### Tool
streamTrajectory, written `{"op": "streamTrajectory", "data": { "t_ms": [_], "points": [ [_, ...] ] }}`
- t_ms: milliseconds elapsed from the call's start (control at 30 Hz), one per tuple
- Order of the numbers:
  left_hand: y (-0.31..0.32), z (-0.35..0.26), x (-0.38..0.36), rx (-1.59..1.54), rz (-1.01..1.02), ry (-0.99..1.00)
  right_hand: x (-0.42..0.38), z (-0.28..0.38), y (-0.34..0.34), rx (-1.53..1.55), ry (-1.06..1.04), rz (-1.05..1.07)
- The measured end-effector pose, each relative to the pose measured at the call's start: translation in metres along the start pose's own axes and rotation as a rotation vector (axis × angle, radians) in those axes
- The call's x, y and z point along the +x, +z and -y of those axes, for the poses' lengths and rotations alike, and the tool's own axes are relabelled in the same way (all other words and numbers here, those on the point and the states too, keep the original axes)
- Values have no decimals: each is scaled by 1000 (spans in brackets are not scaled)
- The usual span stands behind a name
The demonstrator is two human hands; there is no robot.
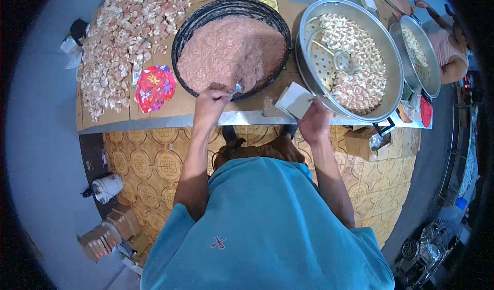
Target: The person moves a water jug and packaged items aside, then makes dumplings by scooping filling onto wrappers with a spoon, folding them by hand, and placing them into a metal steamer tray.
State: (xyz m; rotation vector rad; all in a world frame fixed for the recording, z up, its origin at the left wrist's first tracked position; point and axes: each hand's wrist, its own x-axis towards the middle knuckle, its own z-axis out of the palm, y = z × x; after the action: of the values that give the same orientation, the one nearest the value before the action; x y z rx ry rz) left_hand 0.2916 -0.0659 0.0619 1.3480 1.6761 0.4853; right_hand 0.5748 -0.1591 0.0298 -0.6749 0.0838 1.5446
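A brown-handled metal utensil is in my left hand (210,104), whose fingers are closed around the handle. The utensil's metal tip (238,88) is at the near rim of a black basin (180,37); its exact shape is hard to make out. Pink minced meat (231,50) fills much of that basin. My right hand (315,121) grips a stack of white square dumpling wrappers (297,100) by its right side, between the basin and a large metal steamer pot (303,63). Many small filled dumplings (363,63) cover most of the perforated tray (321,63) in the pot.
Many loose dumplings (123,37) lie on cardboard at left, beside a red patterned bag (155,89). A second pot (435,79) stands at right, near another person (450,50). The table's metal front edge (180,121) runs before me. A cardboard box (360,143) sits below.
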Motion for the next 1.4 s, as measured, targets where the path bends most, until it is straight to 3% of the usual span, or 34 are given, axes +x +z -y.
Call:
{"op": "streamTrajectory", "data": {
  "t_ms": [33, 67, 100, 200, 233, 333, 467, 533, 567, 633, 700, 767, 867, 900, 933, 1000, 1067, 1133, 1333, 1400],
  "points": [
    [-1, -1, -3, 19, -23, 99, 2, 1, 3, 36, 60, 161],
    [-2, -3, -8, 38, -44, 194, 4, -3, 8, -17, 30, 31],
    [-5, -20, -18, 64, -26, 140, 9, -6, 8, -31, 47, 25],
    [-6, -55, -42, 43, -19, 221, 14, -8, 30, -100, 78, -62],
    [-2, -65, -51, 50, -5, 218, 17, -9, 30, -87, 119, 3],
    [16, -92, -60, 16, -64, 453, 23, -1, 50, -61, 164, 132],
    [33, -64, -33, 28, -16, 319, 30, 3, 57, 5, 177, 31],
    [22, -53, -23, -82, 18, 249, 31, 10, 63, 38, 105, -145],
    [17, -44, -17, 62, -68, 233, 32, 11, 62, 45, 26, -175],
    [14, -14, 10, 214, -232, 175, 37, 19, 62, 24, -31, 87],
    [32, 29, 37, 236, -305, 306, 40, 19, 65, 24, 0, 158],
    [52, -3, 25, 125, -262, 444, 36, 14, 77, -3, -117, 161],
    [66, -68, -10, -24, -66, 472, 36, -1, 80, -111, -16, 319],
    [63, -84, -16, -42, -22, 480, 37, -9, 65, -297, 31, 129],
    [60, -89, -17, 16, -55, 403, 30, -9, 71, -299, 46, 139],
    [48, -85, -12, -188, -2, 342, 17, -1, 87, -603, -21, 275],
    [48, -81, -16, -165, -42, 386, 14, 4, 87, -600, -24, 276],
    [51, -92, -21, -355, -17, 313, 25, 3, 75, -668, -109, 290],
    [47, -120, -39, -577, 154, 223, 21, 10, 85, -577, -198, 246],
    [52, -121, -40, -525, 160, 244, 18, 9, 86, -754, -275, 247]
  ]
}}
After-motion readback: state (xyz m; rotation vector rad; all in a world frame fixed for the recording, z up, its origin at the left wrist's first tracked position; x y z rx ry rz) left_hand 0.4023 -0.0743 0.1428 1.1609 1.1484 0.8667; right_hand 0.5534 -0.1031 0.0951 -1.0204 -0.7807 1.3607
